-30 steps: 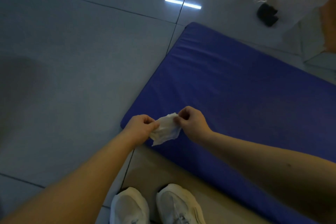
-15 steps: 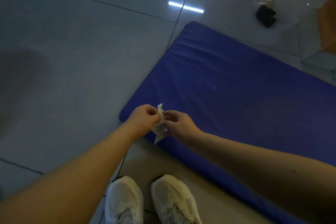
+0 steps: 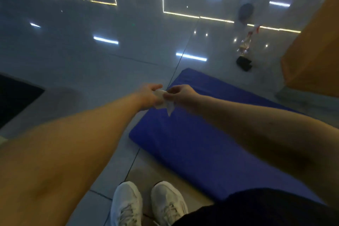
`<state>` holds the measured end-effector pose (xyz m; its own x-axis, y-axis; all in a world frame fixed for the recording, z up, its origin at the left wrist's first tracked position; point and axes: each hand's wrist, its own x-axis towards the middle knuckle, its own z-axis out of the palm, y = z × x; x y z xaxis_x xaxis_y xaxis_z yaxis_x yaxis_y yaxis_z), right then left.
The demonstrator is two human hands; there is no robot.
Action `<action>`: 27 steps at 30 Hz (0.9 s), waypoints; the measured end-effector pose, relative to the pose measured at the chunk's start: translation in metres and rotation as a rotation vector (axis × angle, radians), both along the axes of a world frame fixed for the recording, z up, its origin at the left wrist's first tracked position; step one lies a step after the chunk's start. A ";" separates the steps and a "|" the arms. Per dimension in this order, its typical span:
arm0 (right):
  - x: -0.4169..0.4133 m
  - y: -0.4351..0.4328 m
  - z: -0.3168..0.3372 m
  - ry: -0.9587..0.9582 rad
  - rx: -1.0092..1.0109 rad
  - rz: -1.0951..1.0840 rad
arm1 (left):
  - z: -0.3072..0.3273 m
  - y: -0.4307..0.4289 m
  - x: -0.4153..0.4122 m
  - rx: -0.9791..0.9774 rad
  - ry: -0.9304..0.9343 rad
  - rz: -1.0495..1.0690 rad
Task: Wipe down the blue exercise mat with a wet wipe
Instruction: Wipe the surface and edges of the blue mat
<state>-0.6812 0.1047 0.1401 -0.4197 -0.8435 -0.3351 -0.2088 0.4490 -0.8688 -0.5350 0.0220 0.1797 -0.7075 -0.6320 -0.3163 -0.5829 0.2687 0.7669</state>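
left hand point(image 3: 149, 93) at frame centre, grip pinched shut on one end of the crumpled white wet wipe point(image 3: 162, 100). right hand point(image 3: 180, 95) just beside it, grip pinched on the other end; a corner dangles. wipe is held in the air above the blue exercise mat point(image 3: 201, 143), centre to lower right on the floor point(image 3: 91, 71). white shoes point(image 3: 148, 205) at bottom centre.

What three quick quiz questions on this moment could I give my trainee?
1. True or false: the wipe is pressed flat on the mat.
2. Which hands hold the wipe? A) left hand only B) right hand only C) both
3. Fill in: the white shoes stand on the ____, beside the mat.

Key: 1 false, it is held up in the air; 2 C; 3 floor.
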 end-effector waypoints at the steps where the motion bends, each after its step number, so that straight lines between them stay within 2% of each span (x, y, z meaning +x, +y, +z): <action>1: -0.001 -0.003 0.014 0.019 -0.008 0.020 | 0.011 -0.002 -0.002 -0.062 -0.027 -0.016; 4: -0.009 -0.010 0.043 0.044 0.029 0.082 | 0.033 -0.012 -0.002 -0.176 -0.119 0.021; 8: -0.025 -0.025 0.031 -0.127 0.129 0.126 | 0.026 -0.031 0.002 -0.079 -0.158 0.184; 12: -0.041 -0.055 -0.016 -0.481 0.134 -0.116 | -0.019 -0.061 -0.008 0.081 -0.169 0.294; 15: -0.048 -0.087 -0.065 -0.782 0.141 -0.218 | -0.067 -0.088 -0.028 0.130 -0.188 0.336; 17: -0.048 -0.111 -0.099 -0.917 0.171 -0.254 | -0.101 -0.110 -0.041 0.143 -0.213 0.358; 19: -0.042 -0.126 -0.120 -0.889 0.208 -0.278 | -0.121 -0.125 -0.046 0.131 -0.274 0.315; 22: -0.033 -0.152 -0.138 -0.674 0.251 -0.357 | -0.131 -0.153 -0.044 0.131 -0.332 0.256; 27: -0.040 -0.203 -0.126 -0.515 0.327 -0.462 | -0.100 -0.205 -0.052 0.001 -0.394 0.142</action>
<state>-0.7213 -0.0985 0.0145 -0.4290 -0.4444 -0.7865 0.4586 0.6430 -0.6134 -0.5867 -0.1829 0.0799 -0.4384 -0.7141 -0.5457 -0.8627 0.1641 0.4784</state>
